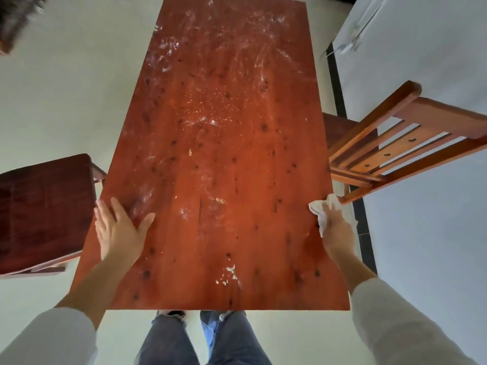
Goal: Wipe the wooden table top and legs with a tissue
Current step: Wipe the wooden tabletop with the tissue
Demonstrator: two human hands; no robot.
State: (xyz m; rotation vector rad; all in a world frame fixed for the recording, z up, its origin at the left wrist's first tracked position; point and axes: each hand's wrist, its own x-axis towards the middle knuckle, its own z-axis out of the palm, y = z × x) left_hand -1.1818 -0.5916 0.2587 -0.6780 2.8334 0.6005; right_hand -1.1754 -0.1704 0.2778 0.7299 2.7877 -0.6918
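Observation:
A long reddish wooden table top (218,167) runs away from me, marked with white smears, dust and small crumbs. My left hand (120,229) rests flat on the table near its left edge, fingers spread. At the right edge, my right hand (336,227) grips a crumpled white tissue (320,210) against the wood. The table legs are hidden under the top.
A dark wooden chair seat (44,209) stands close to the table's left side. A slatted wooden chair (395,143) stands against the right side. A white wall (421,233) with a dark skirting strip runs along the right. My legs stand at the near end.

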